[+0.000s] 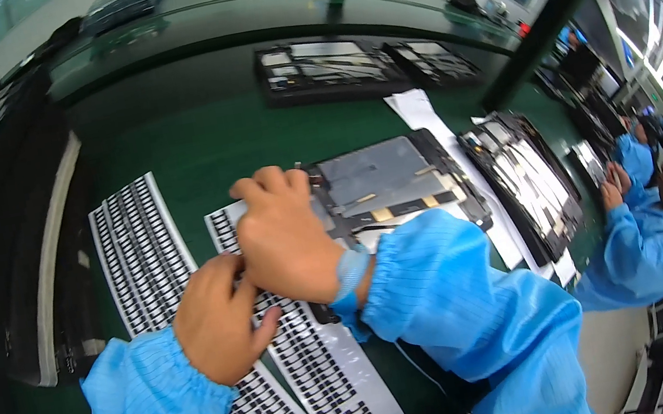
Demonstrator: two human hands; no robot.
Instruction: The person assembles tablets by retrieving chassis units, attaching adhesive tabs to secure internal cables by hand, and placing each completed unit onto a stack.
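Peeling a small black sticker off the sheet [327, 385], by the look of it, mid-table toward the near edge. Next, likely a clean lift and a carry to the open tablet [394, 183] just beyond, calling for a firm fingertip grip. Left hand [214, 321] curled, thumb out, fingertips pressed on the sheet under the other hand. Right hand [284, 237] crossed over it, knuckles up, fingers bent down together; whether pinching a sticker, cannot tell. Second sheet [139, 250] lying nearer the left edge.
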